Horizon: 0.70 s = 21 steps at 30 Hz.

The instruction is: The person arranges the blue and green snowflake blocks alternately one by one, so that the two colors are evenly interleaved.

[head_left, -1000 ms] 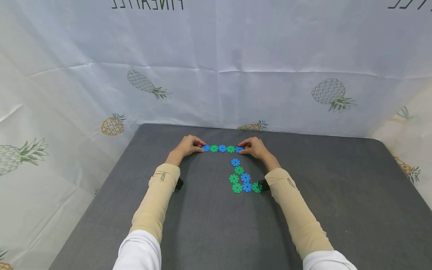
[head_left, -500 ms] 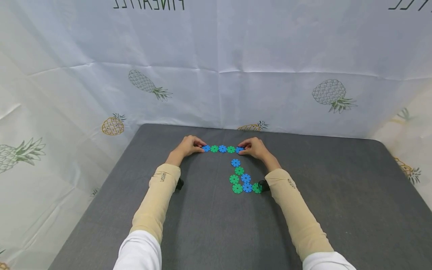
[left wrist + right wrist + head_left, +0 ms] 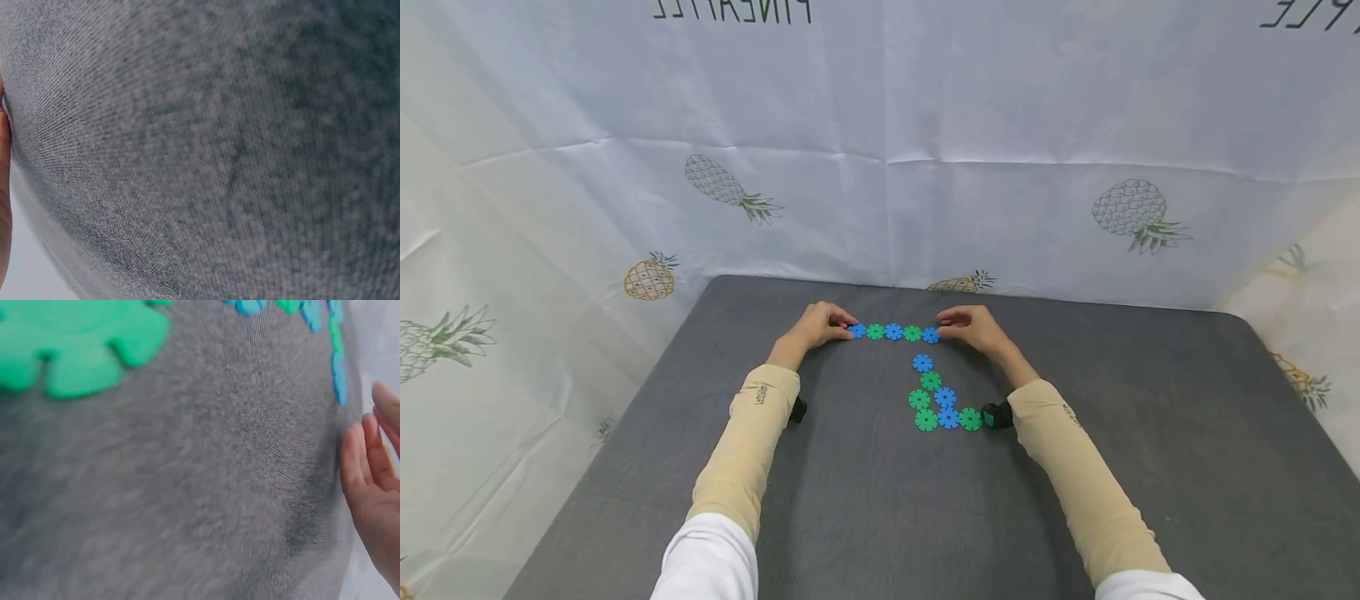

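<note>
A straight row of alternating blue and green notched plastic discs lies across the far part of the table. My left hand pinches the blue disc at the row's left end between thumb and fingers. Beside the blue disc at the right end, my right hand is held with loosely bent fingers and nothing between them. The right wrist view shows a small gap from that hand to the end disc. Only a sliver of the left hand enters the left wrist view.
Nearer me, a crooked group of several discs starts at a blue disc and ends at a green disc by the right wrist's black camera. The grey table meets a pineapple-print curtain behind.
My right hand has let go of the row's right-end blue disc and shifted slightly right, its fingers apart from it. The left hand and the discs have stayed in place.
</note>
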### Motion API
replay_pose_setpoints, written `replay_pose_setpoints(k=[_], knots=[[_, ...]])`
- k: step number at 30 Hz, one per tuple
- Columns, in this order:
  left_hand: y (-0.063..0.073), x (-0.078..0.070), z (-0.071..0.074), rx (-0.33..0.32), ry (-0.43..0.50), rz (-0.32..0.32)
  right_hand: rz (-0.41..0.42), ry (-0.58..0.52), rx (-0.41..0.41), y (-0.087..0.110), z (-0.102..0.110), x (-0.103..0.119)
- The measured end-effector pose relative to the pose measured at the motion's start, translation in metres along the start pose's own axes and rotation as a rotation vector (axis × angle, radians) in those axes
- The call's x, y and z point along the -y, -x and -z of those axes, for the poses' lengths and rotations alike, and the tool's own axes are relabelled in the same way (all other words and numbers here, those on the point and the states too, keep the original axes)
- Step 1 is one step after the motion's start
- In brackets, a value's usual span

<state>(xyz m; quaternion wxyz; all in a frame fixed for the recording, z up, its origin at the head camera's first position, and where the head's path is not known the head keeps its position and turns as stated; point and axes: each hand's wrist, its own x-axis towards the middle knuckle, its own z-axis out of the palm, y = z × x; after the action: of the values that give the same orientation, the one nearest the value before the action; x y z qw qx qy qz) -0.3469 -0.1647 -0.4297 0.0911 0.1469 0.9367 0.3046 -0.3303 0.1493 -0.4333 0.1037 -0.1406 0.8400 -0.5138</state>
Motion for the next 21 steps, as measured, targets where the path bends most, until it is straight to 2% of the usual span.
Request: replay_pose_setpoints(k=[10,16,21], knots=[[-0.001,0.002,0.0,-0.001,0.025,0.005,-0.137,-0.404,0.05,0.036,0.006,0.006],[0.0,0.001,0.001,0.008,0.042,0.032,-0.162,-0.51,0.114,0.063,0.005,0.005],[-0.001,0.0,0.001,0.008,0.057,0.038,-0.166,-0.516,0.143,0.082,0.002,0.005]])
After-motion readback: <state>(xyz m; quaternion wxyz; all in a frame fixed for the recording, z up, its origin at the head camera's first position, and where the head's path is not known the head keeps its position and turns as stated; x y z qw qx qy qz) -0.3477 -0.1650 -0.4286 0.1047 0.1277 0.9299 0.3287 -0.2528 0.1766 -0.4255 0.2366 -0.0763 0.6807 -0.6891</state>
